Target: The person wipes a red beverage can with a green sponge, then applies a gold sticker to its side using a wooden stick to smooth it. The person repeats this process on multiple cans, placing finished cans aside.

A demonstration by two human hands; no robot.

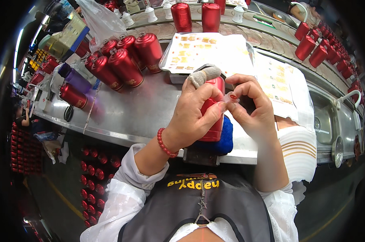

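Observation:
A glossy red bottle is under my hands, on a folded blue cloth at the bench's front edge. My left hand lies across it, with a knitted cover over one or more fingers. Its thumb and forefinger are closed at the near edge of a small translucent piece with a red oval mark, which looks like a decal. From the other side my right hand pinches the same piece between bent fingers and thumb. Part of the bottle is hidden behind my hands.
Several red bottles stand at the left, near a purple bottle. Behind my hands lie printed decal sheets. A conveyor carries red bottles along the back. White sheets and a metal sink are at the right.

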